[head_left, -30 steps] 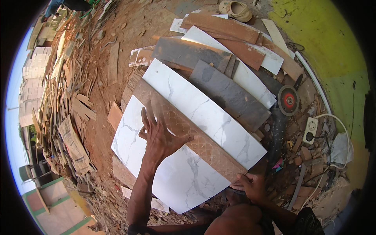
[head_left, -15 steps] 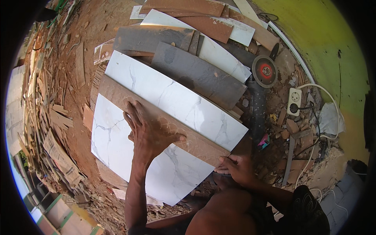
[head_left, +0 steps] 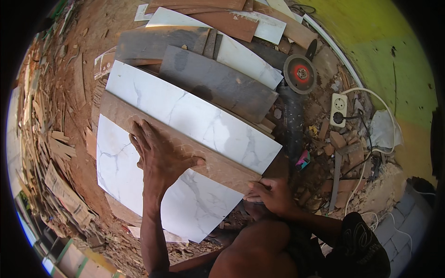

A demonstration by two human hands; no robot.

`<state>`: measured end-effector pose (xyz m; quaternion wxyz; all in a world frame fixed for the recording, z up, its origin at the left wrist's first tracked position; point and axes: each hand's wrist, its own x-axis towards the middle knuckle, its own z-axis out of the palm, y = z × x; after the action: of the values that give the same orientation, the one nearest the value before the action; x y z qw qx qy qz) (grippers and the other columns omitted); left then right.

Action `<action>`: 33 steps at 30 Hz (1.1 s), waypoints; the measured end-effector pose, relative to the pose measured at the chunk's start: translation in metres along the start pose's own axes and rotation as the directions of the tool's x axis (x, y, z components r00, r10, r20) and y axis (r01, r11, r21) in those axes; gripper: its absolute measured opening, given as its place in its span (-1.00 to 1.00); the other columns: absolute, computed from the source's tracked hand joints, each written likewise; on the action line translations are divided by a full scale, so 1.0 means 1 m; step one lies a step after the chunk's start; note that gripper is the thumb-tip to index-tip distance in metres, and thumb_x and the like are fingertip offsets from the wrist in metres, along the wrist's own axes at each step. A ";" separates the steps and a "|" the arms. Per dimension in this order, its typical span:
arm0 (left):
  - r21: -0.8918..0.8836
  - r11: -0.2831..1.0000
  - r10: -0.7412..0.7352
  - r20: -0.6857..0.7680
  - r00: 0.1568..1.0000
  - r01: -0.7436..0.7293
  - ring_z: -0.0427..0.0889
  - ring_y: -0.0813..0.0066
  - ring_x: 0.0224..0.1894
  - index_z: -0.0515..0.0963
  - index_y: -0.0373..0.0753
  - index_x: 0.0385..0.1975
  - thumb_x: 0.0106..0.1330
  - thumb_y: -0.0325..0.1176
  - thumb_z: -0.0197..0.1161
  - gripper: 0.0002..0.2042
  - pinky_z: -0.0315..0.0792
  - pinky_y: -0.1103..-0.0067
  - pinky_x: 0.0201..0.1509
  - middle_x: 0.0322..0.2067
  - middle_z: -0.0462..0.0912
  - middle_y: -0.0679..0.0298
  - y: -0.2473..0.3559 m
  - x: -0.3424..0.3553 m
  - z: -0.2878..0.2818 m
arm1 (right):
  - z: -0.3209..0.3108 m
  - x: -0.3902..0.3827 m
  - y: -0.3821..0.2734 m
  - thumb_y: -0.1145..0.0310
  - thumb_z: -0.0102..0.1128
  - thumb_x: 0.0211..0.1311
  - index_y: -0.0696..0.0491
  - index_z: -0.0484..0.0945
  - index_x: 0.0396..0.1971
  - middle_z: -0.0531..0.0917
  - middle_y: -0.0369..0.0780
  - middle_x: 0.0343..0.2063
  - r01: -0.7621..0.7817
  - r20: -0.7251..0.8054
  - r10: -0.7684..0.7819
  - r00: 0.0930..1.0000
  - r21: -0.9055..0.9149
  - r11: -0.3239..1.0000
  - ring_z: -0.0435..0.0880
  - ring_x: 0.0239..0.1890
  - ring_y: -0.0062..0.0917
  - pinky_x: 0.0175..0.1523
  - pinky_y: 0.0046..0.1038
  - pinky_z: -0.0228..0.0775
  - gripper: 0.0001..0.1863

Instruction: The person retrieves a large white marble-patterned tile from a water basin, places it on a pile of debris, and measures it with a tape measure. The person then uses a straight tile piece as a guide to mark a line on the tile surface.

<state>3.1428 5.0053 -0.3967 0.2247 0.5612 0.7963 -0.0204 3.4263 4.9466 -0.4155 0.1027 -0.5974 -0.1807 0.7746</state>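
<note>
Left hand (head_left: 160,155) flat, fingers spread, pinning wooden straightedge (head_left: 178,141) on marble tile (head_left: 185,153); right hand (head_left: 273,194) pinches its end. I see no cut yet.

White marble-look tile (head_left: 153,185): ceramic, smooth, glossy, grey veins. Brown strip (head_left: 185,143) across it: matt, dusty, wood-grain look. Grey tiles (head_left: 218,83): matt, stone-like. Cutting disc (head_left: 300,73): metal, red centre. Socket block (head_left: 339,110): white plastic. Ground (head_left: 69,92): rough, reddish dust, tile offcuts.
</note>
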 end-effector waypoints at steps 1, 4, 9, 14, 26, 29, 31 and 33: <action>0.010 1.000 -0.007 -0.013 1.000 0.007 -0.37 -0.28 0.52 -0.31 -0.39 0.47 -0.55 0.31 0.65 0.61 0.00 -0.10 0.47 0.46 -0.35 -0.31 -0.002 0.000 0.003 | 0.000 0.000 0.000 0.38 0.17 0.42 0.49 0.53 -0.16 0.69 0.07 -0.30 0.002 0.002 -0.002 1.000 0.001 1.000 0.77 -0.22 -0.31 -0.10 -0.46 0.72 -0.64; 0.009 1.000 -0.008 -0.034 0.999 0.008 -0.35 -0.21 0.53 -0.30 -0.30 0.50 -0.55 0.28 0.67 0.60 0.05 -0.12 0.45 0.48 -0.34 -0.23 -0.008 0.000 0.007 | 0.001 0.000 -0.002 0.38 0.19 0.41 0.49 0.54 -0.17 0.69 0.07 -0.30 -0.003 0.005 0.003 1.000 0.009 1.000 0.77 -0.22 -0.31 -0.11 -0.46 0.72 -0.65; -0.022 1.000 0.001 -0.042 0.999 -0.002 -0.33 -0.28 0.52 -0.26 -0.25 0.50 -0.56 0.34 0.63 0.59 0.06 -0.20 0.41 0.46 -0.34 -0.29 -0.004 -0.001 0.006 | 0.001 0.000 -0.002 0.38 0.20 0.40 0.48 0.54 -0.17 0.70 0.06 -0.30 -0.004 -0.013 0.004 1.000 0.007 1.000 0.77 -0.22 -0.32 -0.11 -0.46 0.72 -0.64; -0.119 0.992 0.036 -0.032 0.999 -0.040 -0.27 -0.31 0.50 -0.11 0.07 0.52 -0.54 0.29 0.65 0.46 0.19 -0.37 0.23 0.44 -0.31 -0.32 0.001 0.001 -0.007 | 0.001 0.001 -0.001 0.35 0.20 0.41 0.46 0.56 -0.18 0.70 0.04 -0.30 -0.024 -0.009 0.024 1.000 0.014 1.000 0.77 -0.22 -0.32 -0.11 -0.45 0.72 -0.64; -0.124 0.987 0.096 -0.019 0.995 -0.098 -0.15 -0.20 0.51 0.09 0.19 0.46 -0.61 -0.10 0.78 0.37 0.35 -0.36 0.15 0.46 -0.35 -0.10 -0.004 -0.002 -0.011 | -0.005 -0.001 -0.011 0.00 -0.03 0.51 0.48 0.45 -0.07 0.66 0.14 -0.26 -0.115 0.006 0.117 0.993 0.244 0.963 0.76 -0.16 -0.18 -0.01 -0.31 0.70 -0.35; -0.111 0.990 0.084 -0.002 0.996 -0.084 -0.13 -0.21 0.50 0.09 0.18 0.46 -0.61 -0.09 0.77 0.37 0.35 -0.36 0.15 0.46 -0.33 -0.11 -0.003 -0.001 -0.013 | -0.007 -0.002 -0.007 0.00 -0.06 0.52 0.50 0.44 -0.07 0.65 0.17 -0.24 -0.093 0.029 0.088 0.996 0.238 0.967 0.76 -0.16 -0.15 0.00 -0.28 0.69 -0.33; -0.106 0.990 0.088 -0.014 0.996 -0.089 -0.12 -0.21 0.50 0.08 0.17 0.46 -0.61 -0.08 0.77 0.37 0.34 -0.37 0.15 0.46 -0.32 -0.12 -0.003 -0.002 -0.012 | -0.008 -0.001 -0.003 0.00 -0.05 0.52 0.50 0.44 -0.07 0.65 0.17 -0.24 -0.081 0.030 0.076 0.997 0.231 0.970 0.76 -0.16 -0.15 0.00 -0.28 0.69 -0.34; -0.091 0.992 0.091 -0.014 0.996 -0.092 -0.14 -0.21 0.50 0.06 0.18 0.47 -0.61 -0.06 0.76 0.38 0.33 -0.30 0.20 0.46 -0.29 -0.15 -0.004 -0.003 -0.012 | -0.007 0.000 -0.003 0.01 -0.05 0.52 0.51 0.43 -0.07 0.65 0.18 -0.24 -0.076 0.022 0.073 0.997 0.221 0.972 0.75 -0.16 -0.15 0.01 -0.28 0.69 -0.33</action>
<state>3.1359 5.0046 -0.3862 0.2471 0.5864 0.7709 0.0291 3.4334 4.9507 -0.4155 0.1384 -0.5834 -0.0714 0.7971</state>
